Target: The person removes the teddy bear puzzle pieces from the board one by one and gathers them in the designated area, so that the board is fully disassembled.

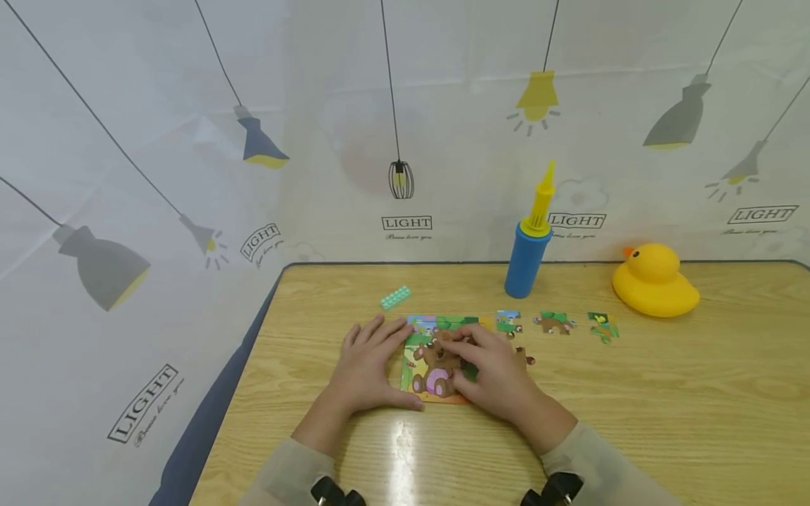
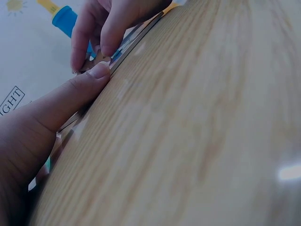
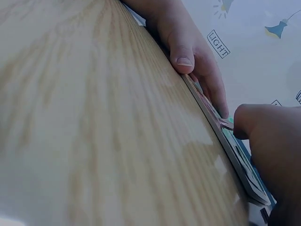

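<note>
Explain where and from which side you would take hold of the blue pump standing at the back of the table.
Grip the pump round its blue barrel, coming from the front or the right. It stands upright, so its round side wall is free all the way up; the yellow nozzle on top is thin and tapered, a poorer hold. The duck stands well off to its right.

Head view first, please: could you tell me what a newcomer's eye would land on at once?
Both hands meet over a colourful bear puzzle board at the middle of the wooden table: the left hand lies flat on its left edge, the right hand pinches a puzzle piece over the picture. Behind stand a blue and yellow pump and, far right, a yellow rubber duck.
</note>
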Demonstrator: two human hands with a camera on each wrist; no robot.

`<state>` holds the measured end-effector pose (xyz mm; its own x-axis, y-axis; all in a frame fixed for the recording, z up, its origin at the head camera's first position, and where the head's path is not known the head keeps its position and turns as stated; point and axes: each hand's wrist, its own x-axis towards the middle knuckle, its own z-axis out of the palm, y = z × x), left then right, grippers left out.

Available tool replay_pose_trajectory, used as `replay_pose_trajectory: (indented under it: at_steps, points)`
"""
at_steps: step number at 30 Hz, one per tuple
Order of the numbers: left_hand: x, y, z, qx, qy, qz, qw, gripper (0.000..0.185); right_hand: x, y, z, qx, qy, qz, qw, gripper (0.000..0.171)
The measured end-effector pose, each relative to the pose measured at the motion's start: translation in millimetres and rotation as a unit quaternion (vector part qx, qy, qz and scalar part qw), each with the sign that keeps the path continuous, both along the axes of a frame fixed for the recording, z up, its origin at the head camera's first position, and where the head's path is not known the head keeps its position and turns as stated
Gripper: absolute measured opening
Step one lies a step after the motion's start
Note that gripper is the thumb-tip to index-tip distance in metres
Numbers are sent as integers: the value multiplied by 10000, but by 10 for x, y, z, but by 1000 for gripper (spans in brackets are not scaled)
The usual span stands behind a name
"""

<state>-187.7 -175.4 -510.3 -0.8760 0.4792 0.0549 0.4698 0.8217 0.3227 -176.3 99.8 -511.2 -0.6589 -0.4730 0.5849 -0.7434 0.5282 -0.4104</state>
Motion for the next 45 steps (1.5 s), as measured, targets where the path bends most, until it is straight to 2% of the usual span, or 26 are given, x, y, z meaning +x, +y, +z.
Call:
replay_pose_trajectory:
  at_steps: [6, 11, 15, 24, 33, 45]
  points:
    - [-6, 3, -7, 8, -40, 23, 10000, 135, 4, 23, 14, 342, 106, -251, 9990, 41]
    - [-6, 2, -12, 51, -17, 19, 10000, 135, 4, 38, 40, 610, 309, -513, 9963, 45]
    - [-2, 0, -18, 72, 15, 29, 10000, 135, 1, 51, 30, 484, 362, -560, 9966, 46]
    - [-4, 12, -27, 92, 33, 6, 10000, 136, 66, 200, 12, -44, 586, -274, 9979, 29]
    - [-13, 3, -26, 100, 8, -30, 9999, 136, 217, 528, -25, -14, 97, -359, 9993, 22]
    - [-12, 0, -22, 73, -7, -9, 10000, 136, 354, 992, -37, -75, 227, -563, 9981, 26]
